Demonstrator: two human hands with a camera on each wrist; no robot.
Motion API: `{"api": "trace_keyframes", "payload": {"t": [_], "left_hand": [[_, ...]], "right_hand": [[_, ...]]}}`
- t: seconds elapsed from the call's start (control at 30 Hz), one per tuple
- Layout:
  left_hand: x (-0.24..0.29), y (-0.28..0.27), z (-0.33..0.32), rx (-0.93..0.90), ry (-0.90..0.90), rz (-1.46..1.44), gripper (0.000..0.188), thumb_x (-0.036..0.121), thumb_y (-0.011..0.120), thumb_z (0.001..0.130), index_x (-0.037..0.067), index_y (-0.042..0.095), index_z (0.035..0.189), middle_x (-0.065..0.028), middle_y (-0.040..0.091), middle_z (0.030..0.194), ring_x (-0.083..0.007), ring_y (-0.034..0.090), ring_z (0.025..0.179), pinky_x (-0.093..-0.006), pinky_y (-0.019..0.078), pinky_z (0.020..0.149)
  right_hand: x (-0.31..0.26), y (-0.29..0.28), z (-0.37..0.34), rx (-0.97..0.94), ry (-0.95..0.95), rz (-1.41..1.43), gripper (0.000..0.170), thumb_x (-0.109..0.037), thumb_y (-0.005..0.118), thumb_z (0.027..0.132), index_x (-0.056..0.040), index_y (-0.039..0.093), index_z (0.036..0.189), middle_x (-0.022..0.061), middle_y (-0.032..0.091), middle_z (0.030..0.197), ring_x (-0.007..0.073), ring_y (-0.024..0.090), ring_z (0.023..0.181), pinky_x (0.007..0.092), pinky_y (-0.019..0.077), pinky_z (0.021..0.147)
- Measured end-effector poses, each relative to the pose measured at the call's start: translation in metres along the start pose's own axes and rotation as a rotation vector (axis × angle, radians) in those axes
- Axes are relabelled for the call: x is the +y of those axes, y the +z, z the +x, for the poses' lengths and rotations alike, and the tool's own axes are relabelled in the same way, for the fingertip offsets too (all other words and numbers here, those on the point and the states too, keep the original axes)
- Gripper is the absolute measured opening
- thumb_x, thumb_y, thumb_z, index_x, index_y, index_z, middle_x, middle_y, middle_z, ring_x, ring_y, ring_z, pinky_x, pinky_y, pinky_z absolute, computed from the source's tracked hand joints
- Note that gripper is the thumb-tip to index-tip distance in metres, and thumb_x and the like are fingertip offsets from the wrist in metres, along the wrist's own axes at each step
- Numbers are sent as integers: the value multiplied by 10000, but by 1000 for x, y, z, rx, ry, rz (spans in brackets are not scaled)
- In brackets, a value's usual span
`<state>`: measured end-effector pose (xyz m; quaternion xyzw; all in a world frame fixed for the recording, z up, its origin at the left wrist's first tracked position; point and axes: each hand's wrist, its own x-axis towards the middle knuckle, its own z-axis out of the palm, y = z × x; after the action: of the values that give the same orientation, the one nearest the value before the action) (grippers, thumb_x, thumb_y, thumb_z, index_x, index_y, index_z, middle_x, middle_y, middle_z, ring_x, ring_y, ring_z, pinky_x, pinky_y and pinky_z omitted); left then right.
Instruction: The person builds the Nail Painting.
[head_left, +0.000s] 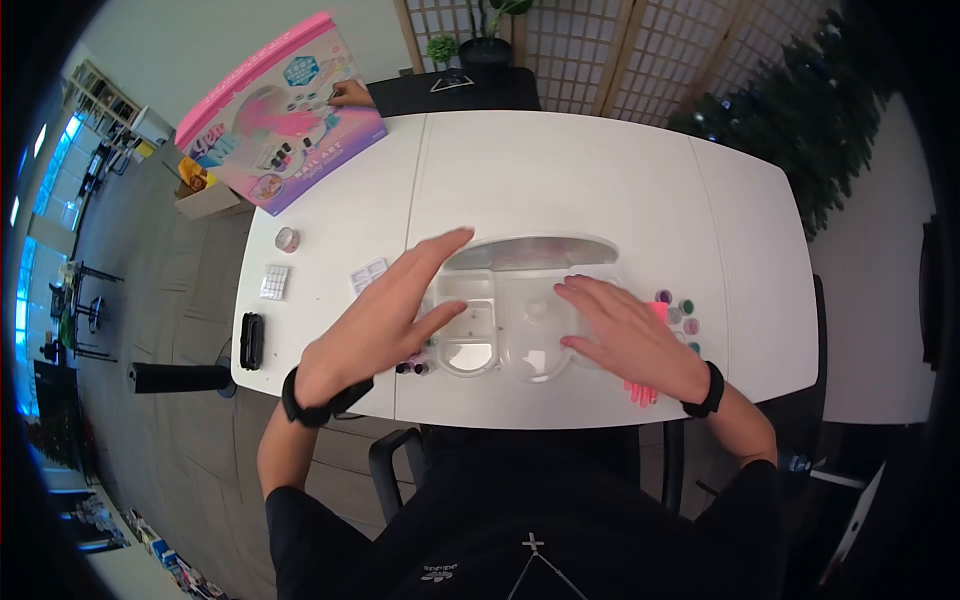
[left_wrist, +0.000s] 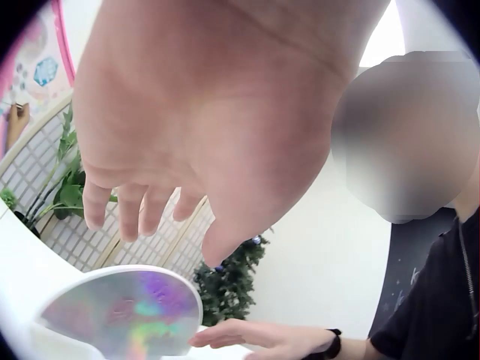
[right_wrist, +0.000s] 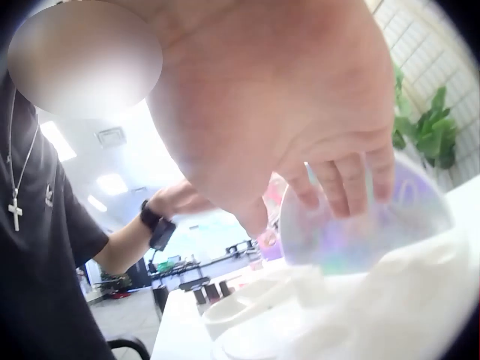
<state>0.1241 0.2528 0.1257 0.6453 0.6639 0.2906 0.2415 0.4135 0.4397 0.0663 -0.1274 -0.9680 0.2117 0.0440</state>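
Note:
A white plastic nail-art station (head_left: 535, 345) with compartments stands near the front of the table, its shiny rainbow-sheen panel (left_wrist: 127, 311) raised at the back. My left hand (head_left: 375, 325) hovers over its left side, fingers extended and thumb spread, holding nothing. Over the right part is my right hand (head_left: 640, 335), palm down with straight fingers, also holding nothing. Small dark bottles (head_left: 412, 367) show partly behind my left hand. Beside my right hand are several small coloured pots (head_left: 690, 326) and a pink finger-shaped piece (head_left: 641, 392), partly hidden by it.
A pink and purple nail-art box (head_left: 285, 120) stands at the back left. Along the left side lie a small round jar (head_left: 287, 240), a pack of white pieces (head_left: 274, 282), a small divided tray (head_left: 368, 272) and a black case (head_left: 252, 342).

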Motion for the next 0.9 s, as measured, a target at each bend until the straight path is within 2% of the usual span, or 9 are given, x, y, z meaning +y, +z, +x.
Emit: {"api": "trace_keyframes", "payload": {"t": [0.03,0.07,0.17,0.27,0.33,0.43,0.57,0.77,0.9], "left_hand": [[13,1,-13,-15,-12,-34,637,152,727,1064,80,469,1642,-208,516,1662,-422,533,1502,-491,470,1235],[25,4,-25,-51,2,-21,604,144,727,1060,86,503,1617,-191,524,1659,-419,547,1486,-490,483,1220],[44,26,-52,-150,42,-25,525,100,725,1042,100,598,1551,-147,556,1644,-410,585,1443,-477,518,1181],[47,61,-64,-205,45,-134,485,52,720,1026,107,658,1503,-127,596,1614,-398,614,1410,-458,540,1155],[43,96,-63,-208,23,-227,452,58,715,1031,106,675,1478,-124,614,1589,-386,631,1388,-467,552,1142],[34,144,-56,-166,23,-219,423,63,709,1037,112,682,1456,-121,625,1568,-374,639,1379,-479,559,1133],[22,191,-52,-58,144,-59,391,54,709,1022,71,689,1413,-136,624,1559,-386,582,1452,-485,538,1165],[15,204,-48,23,191,18,389,39,703,1007,50,693,1396,-145,618,1564,-373,558,1487,-485,529,1178],[11,206,-42,43,196,20,385,36,694,1011,46,691,1396,-143,618,1570,-372,558,1487,-479,531,1179]], "right_hand": [[4,-14,-10,3,65,24,586,-275,766,1024,-25,574,1518,212,628,1489,418,621,1360,486,512,1156],[6,-29,-18,48,125,-7,352,-200,717,1044,-12,675,1338,181,710,1267,389,687,1195,471,547,1041],[50,-50,-49,54,327,-117,251,-154,696,1042,-8,715,1245,160,712,1167,362,698,1121,456,561,986],[89,-56,-74,29,458,-141,206,-126,684,1038,-11,734,1201,145,717,1151,346,698,1105,449,565,972],[109,-44,-88,8,425,-86,209,-115,682,1033,-14,737,1207,144,717,1154,355,693,1101,450,565,971],[133,-23,-89,14,343,-62,209,-103,684,1025,-15,740,1206,141,719,1157,363,685,1104,454,564,971],[131,-22,-82,-20,298,-59,229,-101,703,1000,-16,742,1209,136,718,1155,366,676,1104,455,562,976],[142,-9,-79,15,231,-102,244,-102,755,924,-31,747,1157,121,723,1082,345,681,1060,455,545,953],[142,-13,-77,35,262,-138,234,-92,762,940,-25,744,1163,122,725,1073,342,680,1053,447,539,955]]}}
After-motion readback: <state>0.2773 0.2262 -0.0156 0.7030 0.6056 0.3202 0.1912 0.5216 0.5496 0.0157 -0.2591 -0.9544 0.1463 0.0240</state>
